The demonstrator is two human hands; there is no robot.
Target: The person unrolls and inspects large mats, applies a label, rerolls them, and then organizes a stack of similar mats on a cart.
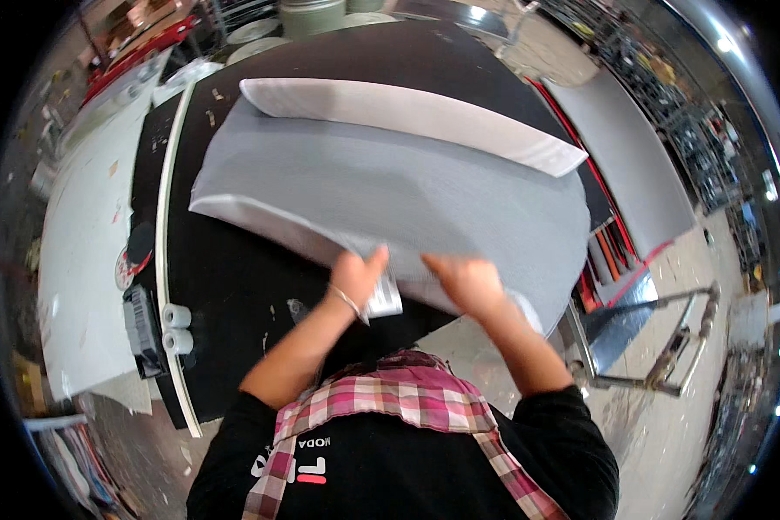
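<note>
A large grey fabric sheet (390, 173) lies on the black table, its far and near edges curled up to show a white underside. My left hand (358, 277) is closed on the near edge with the thumb raised. A small white label with print (385, 299) hangs beside that hand. To its right, my right hand (470, 284), smeared by motion, is curled at the same near edge; its lower fingers are hidden. The sheet's near right corner droops past the table edge, beside my right wrist.
A long pale strip (172, 173) runs down the left of the black table (234, 295). Two white rolls (178, 329) and a black package (143, 329) sit by it. A white table (87, 260) stands further left. On the right are a metal-framed cart (667, 347) and a grey panel (633, 156).
</note>
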